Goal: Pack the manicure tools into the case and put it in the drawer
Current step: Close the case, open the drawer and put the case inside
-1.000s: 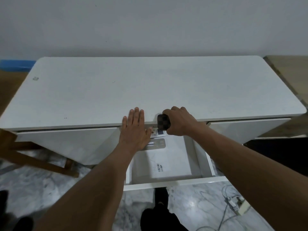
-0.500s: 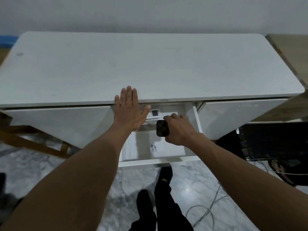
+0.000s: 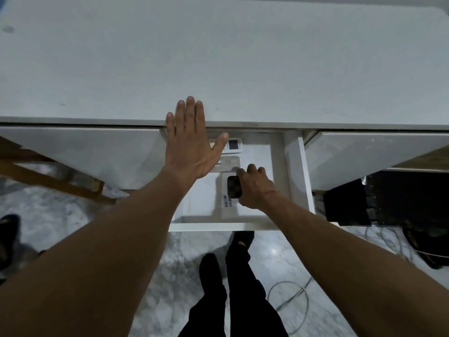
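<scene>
The white drawer under the white table stands pulled out. My right hand is low inside it and grips a small black case, closed, over the drawer's white bottom. My left hand is flat with straight fingers, fingertips lying on the table's front edge, palm over the drawer's back left corner.
In the drawer lie a white remote with a small screen, a flat grey card and a white sheet with barcodes. Closed drawer fronts flank it on both sides. Below are a marble floor, my dark legs, cables and a wooden frame at left.
My right hand has carried the black case down from the table's edge into the open drawer. My left hand stays at the table's edge; the view has tilted downward.
</scene>
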Available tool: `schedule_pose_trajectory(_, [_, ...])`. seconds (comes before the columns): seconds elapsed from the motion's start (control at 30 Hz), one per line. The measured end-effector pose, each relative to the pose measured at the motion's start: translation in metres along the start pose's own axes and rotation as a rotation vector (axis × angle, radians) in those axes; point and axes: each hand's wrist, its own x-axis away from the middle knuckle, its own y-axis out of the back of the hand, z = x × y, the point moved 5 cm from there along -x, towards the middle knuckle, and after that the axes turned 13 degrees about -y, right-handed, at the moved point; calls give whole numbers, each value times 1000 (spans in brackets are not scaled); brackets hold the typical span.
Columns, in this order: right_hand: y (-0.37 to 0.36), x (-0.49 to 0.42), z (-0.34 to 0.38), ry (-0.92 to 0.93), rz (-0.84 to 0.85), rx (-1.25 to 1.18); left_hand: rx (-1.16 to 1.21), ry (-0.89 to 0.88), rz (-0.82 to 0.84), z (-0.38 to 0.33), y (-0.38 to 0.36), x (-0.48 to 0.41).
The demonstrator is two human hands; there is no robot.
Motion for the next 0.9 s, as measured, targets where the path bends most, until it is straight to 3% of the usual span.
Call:
schedule_pose_trajectory(0.57, [-24, -32, 3, -23, -34, -11, -53, -1, -60, 2, -9, -1])
schedule_pose_trajectory(0.9, [10, -1, -10, -70, -83, -54, -9, -21, 40, 1, 0, 1])
